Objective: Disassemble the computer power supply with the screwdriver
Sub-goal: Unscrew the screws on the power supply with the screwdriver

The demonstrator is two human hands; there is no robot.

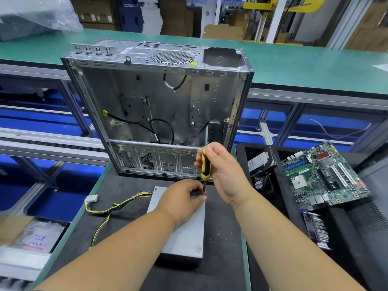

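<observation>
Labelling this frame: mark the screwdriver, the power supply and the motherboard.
screwdriver (205, 164): head view, on the yellow and black handle.
power supply (186, 234): head view, on the bare grey top cover.
motherboard (323, 177): head view, on the middle of the green board.

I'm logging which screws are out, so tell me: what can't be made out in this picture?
- Head view: the screwdriver tip and any screw under it, hidden by the left hand.
- Power supply: its far right corner, covered by that hand.
- Bag label at the lower left: blurred, unreadable.
- Right hand hides part of the handle.
</observation>
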